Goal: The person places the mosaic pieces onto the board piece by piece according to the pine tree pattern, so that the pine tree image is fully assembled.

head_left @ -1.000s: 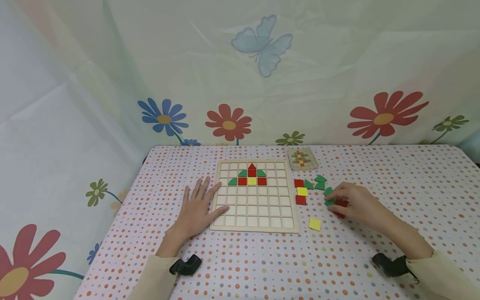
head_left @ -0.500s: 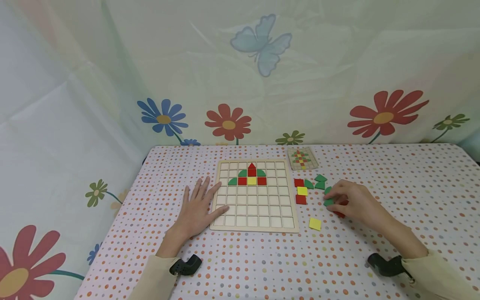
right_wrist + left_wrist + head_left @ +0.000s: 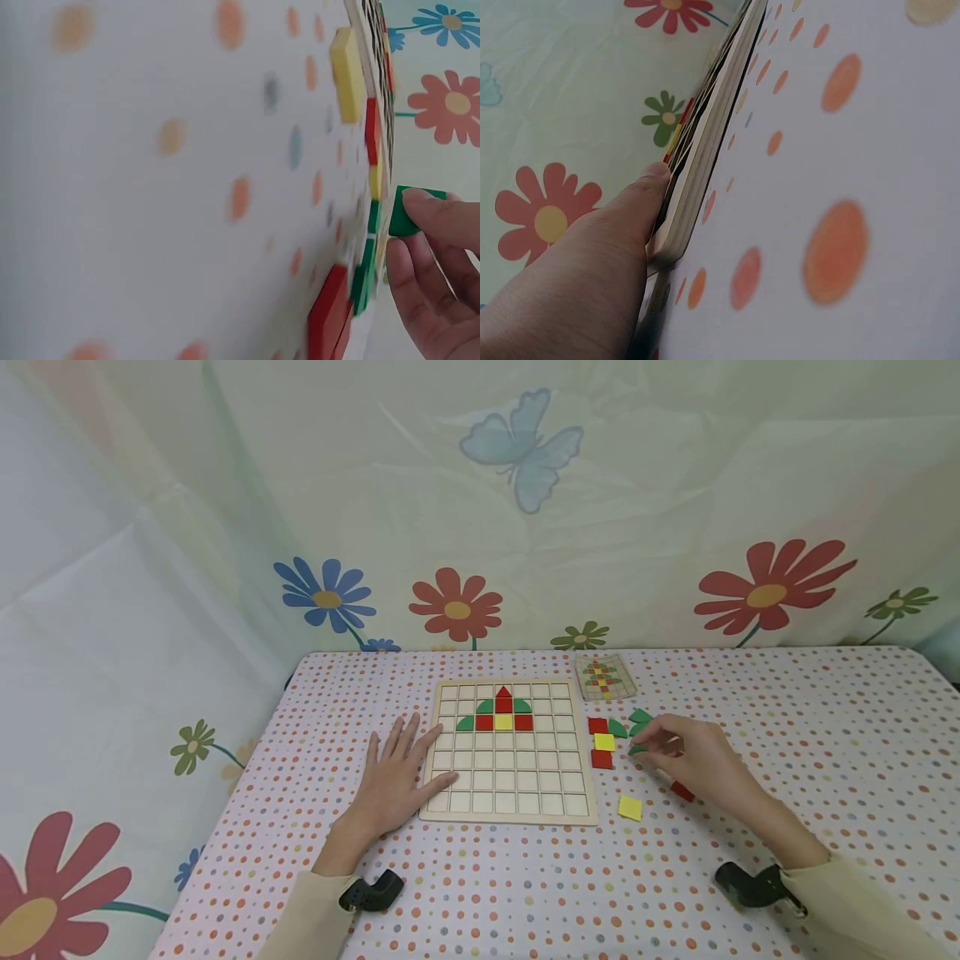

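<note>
Pale flowered curtain [image 3: 375, 485] all along the back. What's in front?

– One wide table [image 3: 510, 885] in dotted cloth, its far edge running along the foot of the curtain.

– And on it?

– A square wooden board [image 3: 506, 760], lying flat, well inside the table's edges. Dotted cloth stretches wide to its left, its right and its near side. Red, green and yellow pieces sit in its three farthest rows.

– Where are the hands?

– Well apart. The left hand [image 3: 390, 785] lies flat with fingers spread, thumb and forefinger lapping over the board's left edge. The right hand [image 3: 693, 756] is off the right edge, with broad cloth beyond it; thumb and fingertips pinch a green tile [image 3: 403, 217].

– Is that tile on the cloth?

– The right wrist view shows it held above. It's near the loose green tiles [image 3: 640, 716]; whether it touches them I can't tell.

– Anything else small?

– A picture card [image 3: 605, 677] just off the board's far right corner. A yellow tile [image 3: 630, 808] lies past the near right edge, and a red tile [image 3: 682, 791] shows partly below the right hand.
</note>
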Tool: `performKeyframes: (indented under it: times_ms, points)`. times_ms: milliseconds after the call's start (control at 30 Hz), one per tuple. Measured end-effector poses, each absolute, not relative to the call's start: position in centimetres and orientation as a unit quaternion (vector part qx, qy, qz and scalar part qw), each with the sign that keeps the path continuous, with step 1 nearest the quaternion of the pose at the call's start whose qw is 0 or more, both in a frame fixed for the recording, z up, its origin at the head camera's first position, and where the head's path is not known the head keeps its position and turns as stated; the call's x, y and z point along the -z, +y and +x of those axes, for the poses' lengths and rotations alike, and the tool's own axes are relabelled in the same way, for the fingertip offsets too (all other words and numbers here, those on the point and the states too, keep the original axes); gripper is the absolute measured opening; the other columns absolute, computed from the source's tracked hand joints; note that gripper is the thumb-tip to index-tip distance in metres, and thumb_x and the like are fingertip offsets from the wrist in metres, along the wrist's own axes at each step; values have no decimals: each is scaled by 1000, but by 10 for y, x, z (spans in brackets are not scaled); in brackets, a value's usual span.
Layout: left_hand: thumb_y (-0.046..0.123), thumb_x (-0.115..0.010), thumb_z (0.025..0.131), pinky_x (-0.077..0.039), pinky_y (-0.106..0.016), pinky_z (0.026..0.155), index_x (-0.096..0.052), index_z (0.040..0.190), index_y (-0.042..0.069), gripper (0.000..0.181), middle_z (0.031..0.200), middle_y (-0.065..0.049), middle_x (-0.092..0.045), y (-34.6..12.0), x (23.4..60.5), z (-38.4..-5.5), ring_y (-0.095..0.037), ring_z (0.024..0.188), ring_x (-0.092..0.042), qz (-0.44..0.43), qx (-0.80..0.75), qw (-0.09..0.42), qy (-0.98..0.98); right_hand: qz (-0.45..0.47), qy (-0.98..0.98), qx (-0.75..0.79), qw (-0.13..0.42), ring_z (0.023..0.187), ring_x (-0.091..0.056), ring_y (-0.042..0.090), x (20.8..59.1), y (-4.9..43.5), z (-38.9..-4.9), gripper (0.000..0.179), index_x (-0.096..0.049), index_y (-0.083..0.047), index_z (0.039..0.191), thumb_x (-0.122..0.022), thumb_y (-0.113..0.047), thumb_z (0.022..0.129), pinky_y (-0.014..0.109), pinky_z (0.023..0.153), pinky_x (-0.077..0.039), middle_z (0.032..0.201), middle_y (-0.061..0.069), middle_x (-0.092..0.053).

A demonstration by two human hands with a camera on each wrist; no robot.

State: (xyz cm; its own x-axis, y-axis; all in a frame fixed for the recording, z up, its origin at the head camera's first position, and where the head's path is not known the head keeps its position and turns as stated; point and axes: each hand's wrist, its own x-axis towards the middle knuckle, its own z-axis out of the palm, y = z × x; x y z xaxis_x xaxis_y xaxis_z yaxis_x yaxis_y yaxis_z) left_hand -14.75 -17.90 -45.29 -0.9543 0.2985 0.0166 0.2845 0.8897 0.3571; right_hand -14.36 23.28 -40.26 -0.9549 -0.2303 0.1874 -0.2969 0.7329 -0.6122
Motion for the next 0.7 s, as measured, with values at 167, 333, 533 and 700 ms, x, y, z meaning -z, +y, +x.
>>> performKeyframes:
  times_ms: [167,333,533,700]
  points:
    - [66,-56,98,3,-66,125,-33,166,24,84,176,-11,-11,-179,453,-147,-34,162,-1,146,-175,24,973,167,-915,-364,39,82,-68,22,397,211,-160,20,-76,-2,96,-86,7,81,38,75,-62,93,8,-74]
    - [67,-55,98,1,-67,124,-34,166,24,83,175,-11,-12,-179,452,-147,-34,162,-1,150,-177,21,972,189,-900,-393,18,84,-68,24,393,190,-183,16,-77,1,97,-84,7,84,32,76,-61,94,10,-75]
    - [68,-54,98,1,-67,124,-33,166,24,83,176,-10,-11,-179,453,-148,-34,162,-1,149,-171,20,974,207,-883,-421,-20,88,-69,25,396,169,-208,14,-78,3,103,-80,5,89,30,79,-60,100,13,-76]
    - [67,-54,98,1,-67,124,-33,166,24,83,176,-11,-11,-180,454,-149,-34,162,-1,150,-171,19,974,217,-881,-419,-40,87,-71,24,405,155,-222,14,-79,2,104,-78,4,91,29,78,-59,99,14,-77]
